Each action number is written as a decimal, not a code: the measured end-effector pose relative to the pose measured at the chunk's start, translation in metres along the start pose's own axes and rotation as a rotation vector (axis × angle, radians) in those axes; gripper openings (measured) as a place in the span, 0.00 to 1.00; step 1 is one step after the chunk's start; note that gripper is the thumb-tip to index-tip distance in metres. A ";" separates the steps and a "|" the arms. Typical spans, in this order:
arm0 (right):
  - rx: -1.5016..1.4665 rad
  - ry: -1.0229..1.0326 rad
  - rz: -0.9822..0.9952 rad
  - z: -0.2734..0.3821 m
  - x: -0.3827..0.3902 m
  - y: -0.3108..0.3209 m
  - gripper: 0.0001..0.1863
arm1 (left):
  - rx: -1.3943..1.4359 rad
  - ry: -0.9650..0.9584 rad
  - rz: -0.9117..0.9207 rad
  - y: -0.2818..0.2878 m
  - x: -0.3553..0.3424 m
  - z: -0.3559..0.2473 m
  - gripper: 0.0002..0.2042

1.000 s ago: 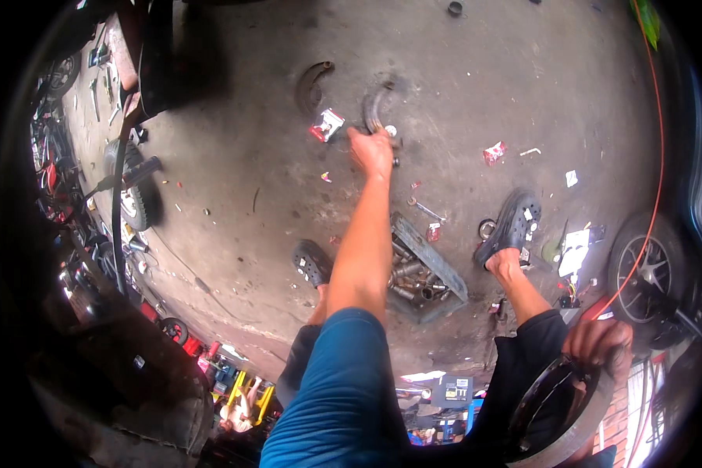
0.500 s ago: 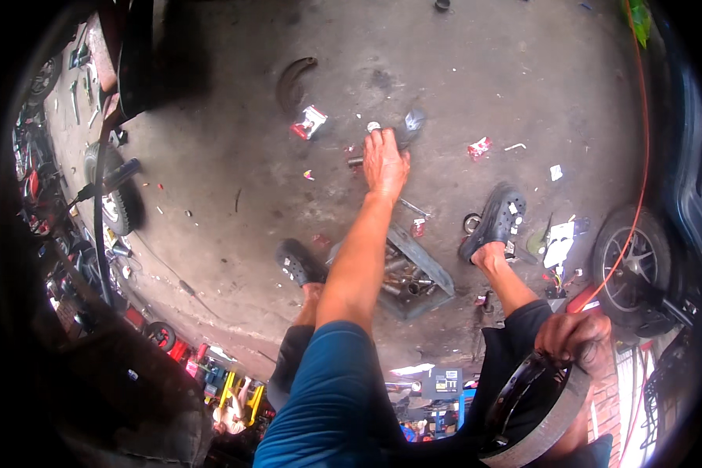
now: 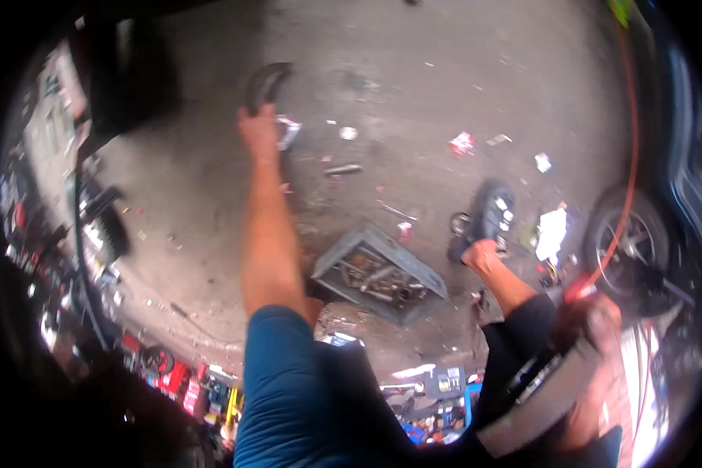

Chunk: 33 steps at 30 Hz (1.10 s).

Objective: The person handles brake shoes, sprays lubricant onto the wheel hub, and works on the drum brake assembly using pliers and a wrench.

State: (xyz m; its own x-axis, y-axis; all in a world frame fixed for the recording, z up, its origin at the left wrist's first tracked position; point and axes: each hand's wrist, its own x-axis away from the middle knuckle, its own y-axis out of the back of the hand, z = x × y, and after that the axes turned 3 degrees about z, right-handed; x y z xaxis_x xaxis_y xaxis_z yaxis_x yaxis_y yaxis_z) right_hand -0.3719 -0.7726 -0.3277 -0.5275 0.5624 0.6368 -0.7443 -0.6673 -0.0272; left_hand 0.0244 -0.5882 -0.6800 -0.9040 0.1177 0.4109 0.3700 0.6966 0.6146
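Observation:
My left hand (image 3: pixel 259 134) is stretched forward at the near end of a dark curved brake shoe (image 3: pixel 268 78) lying on the floor. Motion blurs its fingers, so I cannot make out whether they grip it. Right beside this hand lies a small red-and-white box (image 3: pixel 289 132). At the lower right, my right hand (image 3: pixel 597 324) is closed round the end of another curved brake shoe (image 3: pixel 534 405), held over my right leg. A round whitish piece (image 3: pixel 348 133) and a metal tube (image 3: pixel 343 169) lie on the floor to the right of my left hand.
Between my feet stands a grey metal tray (image 3: pixel 427 267) full of metal parts. A wheel (image 3: pixel 630 240) and an orange hose (image 3: pixel 634 132) are on the right. Scraps of paper (image 3: pixel 551 234) litter the floor. Another tire (image 3: pixel 111 230) stands at the left; a toolbox (image 3: pixel 444 382) is behind me.
My left hand has moved left from a dark roundish piece to the brake shoe on the floor. That dark piece no longer shows in its former place. My right hand keeps its brake shoe.

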 end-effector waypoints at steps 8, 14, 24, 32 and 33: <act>-0.200 -0.433 -0.409 0.028 -0.015 -0.026 0.13 | 0.169 -0.110 0.135 0.019 -0.006 0.009 0.21; -0.356 -0.241 -0.270 0.019 -0.008 -0.023 0.17 | -0.684 -0.220 0.178 0.026 0.110 -0.055 0.31; -0.660 -0.012 0.273 0.081 0.047 -0.053 0.14 | 0.216 0.284 0.498 0.200 0.376 -0.170 0.20; -0.832 -0.029 0.773 0.215 0.131 -0.097 0.16 | 0.131 -0.055 0.428 0.344 0.483 -0.264 0.21; -0.911 0.015 0.834 0.224 0.139 -0.100 0.17 | 0.142 -0.089 0.418 0.360 0.488 -0.277 0.20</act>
State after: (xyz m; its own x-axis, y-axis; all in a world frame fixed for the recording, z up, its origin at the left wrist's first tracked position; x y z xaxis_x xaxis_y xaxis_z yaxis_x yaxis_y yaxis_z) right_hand -0.2788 -0.7375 -0.0636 -0.9776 0.1377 0.1590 -0.1891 -0.2445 -0.9510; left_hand -0.2241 -0.4765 -0.0719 -0.7001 0.4656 0.5413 0.6801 0.6659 0.3067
